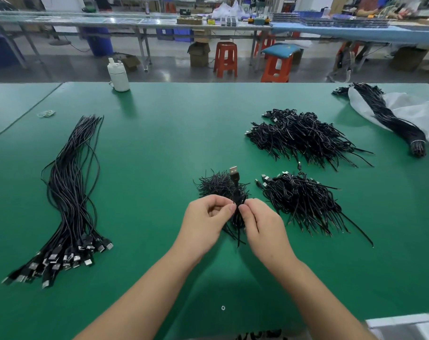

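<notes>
A folded black USB cable (236,187) stands upright between my hands at the table's middle, its silver plug pointing away from me. My left hand (206,222) pinches the cable from the left with curled fingers. My right hand (263,227) pinches it from the right, fingertips almost meeting the left ones. Behind the cable lies a small heap of short black twist ties (214,185). The cable's loose end hangs down between my wrists.
A long bundle of straight USB cables (68,200) lies at the left. Two heaps of tied cables (304,136) (301,200) lie at the right. At the far right sits a banded bundle (392,121) on a white bag (426,116). A white bottle (119,76) stands at the far edge.
</notes>
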A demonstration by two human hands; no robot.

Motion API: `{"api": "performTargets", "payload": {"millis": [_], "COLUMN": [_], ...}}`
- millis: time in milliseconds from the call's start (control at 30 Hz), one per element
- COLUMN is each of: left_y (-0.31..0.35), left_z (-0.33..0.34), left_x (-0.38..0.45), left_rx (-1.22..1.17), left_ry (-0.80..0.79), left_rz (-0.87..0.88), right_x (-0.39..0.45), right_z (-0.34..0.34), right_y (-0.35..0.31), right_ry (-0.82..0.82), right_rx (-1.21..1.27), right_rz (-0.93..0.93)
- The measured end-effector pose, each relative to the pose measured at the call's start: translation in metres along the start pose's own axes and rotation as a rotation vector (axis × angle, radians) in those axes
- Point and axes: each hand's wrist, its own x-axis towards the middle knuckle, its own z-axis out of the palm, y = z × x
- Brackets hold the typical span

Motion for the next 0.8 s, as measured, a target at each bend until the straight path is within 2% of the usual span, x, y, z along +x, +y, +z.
{"api": "performTargets", "payload": {"millis": [133, 233, 333, 433, 533, 633, 700, 800], "left_y": [-0.006, -0.009, -0.023, -0.031, -0.035, -0.049, -0.066, -0.101], "left_z": [0.001, -0.002, -0.007, -0.009, -0.008, -0.004, -0.006, -0.024], "left_x": [0.0, -0.004, -0.003, 0.001, 0.007, 0.016, 0.021, 0.03], "left_rx": [0.161, 0.456, 0.698, 0.788, 0.78, 0.727, 0.712, 0.833], "left_ry": [0.043, 0.134, 0.195, 0.199, 0.212, 0.204, 0.222, 0.223], "left_rz": [0.134, 0.497, 0.919, 1.126, 1.153, 1.068, 0.892, 0.626], "right_x": [0.0, 0.005, 0.01, 0.014, 0.019, 0.029, 0.042, 0.07], "right_z": [0.001, -0.003, -0.007, -0.013, -0.015, -0.021, -0.033, -0.058], "right_y": [-0.005, -0.009, -0.007, -0.001, 0.003, 0.006, 0.01, 0.026], "right_ry": [-0.062, -0.213, -0.435, -0.568, -0.577, -0.529, -0.479, -0.321], "right_rx": [0.138, 0.351, 0.75, 0.934, 0.918, 0.701, 0.456, -0.099], "right_rz": [0.161, 0.317, 0.517, 0.599, 0.601, 0.531, 0.468, 0.361]}}
